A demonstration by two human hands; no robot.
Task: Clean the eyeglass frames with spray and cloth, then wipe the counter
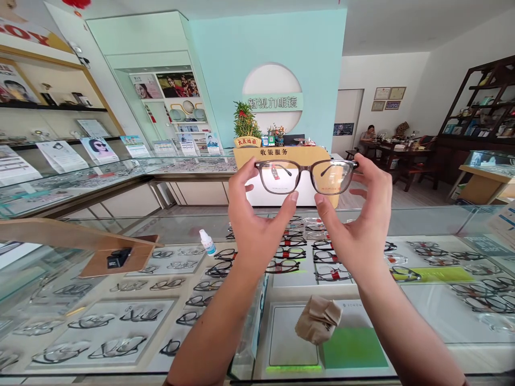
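I hold a pair of grey translucent glasses [306, 176] up at chest height in front of me, lenses facing me, temples unfolded away. My left hand [257, 214] pinches the left lens rim between thumb and fingers. My right hand [358, 214] pinches the right rim the same way. A small red tag hangs inside the left lens. Below my hands lies a glass display counter [434, 321] with several rows of glasses under it.
A crumpled tan cloth [318, 319] lies on the counter glass near me. A small white dropper bottle [207, 242] stands at the left. A wooden stand [100, 244] sits further left. A yellow cashier desk [281, 155] stands behind; a person sits at a far table [368, 134].
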